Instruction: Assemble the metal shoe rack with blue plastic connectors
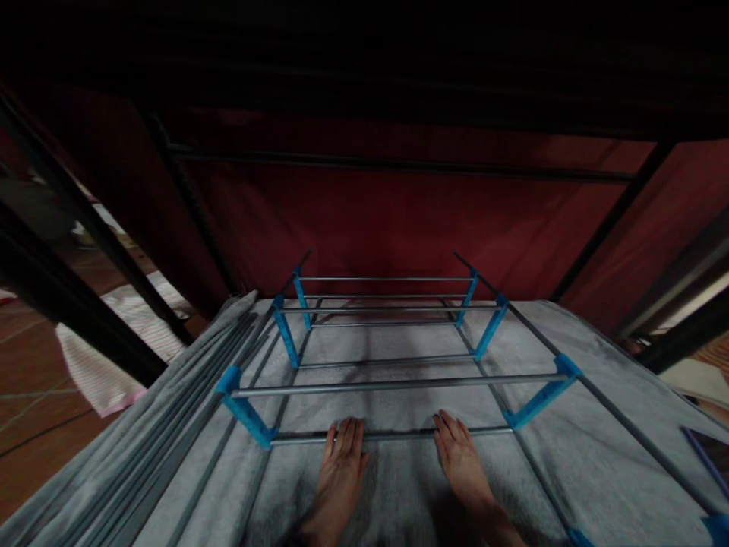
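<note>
A frame of grey metal tubes lies on a grey cloth surface, its crossbars joined by blue plastic brackets. Across the lower front tube (399, 435) rests my left hand (343, 460), fingers stretched out flat and not wrapped round it. My right hand (459, 456) lies the same way farther along that tube, its fingers extended. Above both hands runs the upper front tube (399, 386). The left bracket (249, 416) and the right bracket (538, 403) hold the two tubes at their ends. Farther back, more crossbars (392, 309) repeat between matching brackets.
Several loose grey tubes (171, 425) lie along the left of the grey cloth (615, 387). A dark metal structure with red fabric (392, 220) encloses the back. A striped cloth (114, 342) lies on the tiled floor at left. A dark flat object (709, 456) sits at right.
</note>
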